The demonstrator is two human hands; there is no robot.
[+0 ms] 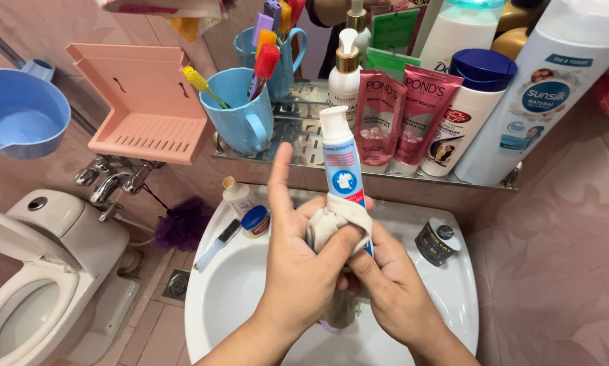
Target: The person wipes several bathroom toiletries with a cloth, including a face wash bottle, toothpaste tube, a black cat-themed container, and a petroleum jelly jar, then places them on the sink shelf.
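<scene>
My left hand [297, 264] wraps the beige cloth [335, 220] around the white-blue tube [341, 169]; my right hand [389, 278], at 4 o'clock, grips its base. I should rub firmly, holding it upright over the sink [230, 285].

Both hands, left hand [297, 264] and right hand [392, 288], grip an upright white plastic tube [341, 163] and beige cloth [338, 224] over the white ceramic basin [230, 291]; a small dark round tin [436, 240] sits right of the grip, a pale blue plastic mug [240, 112] behind-left.

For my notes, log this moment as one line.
left hand: wiping tube with cloth | right hand: holding white tube upright | place: over sink
</scene>
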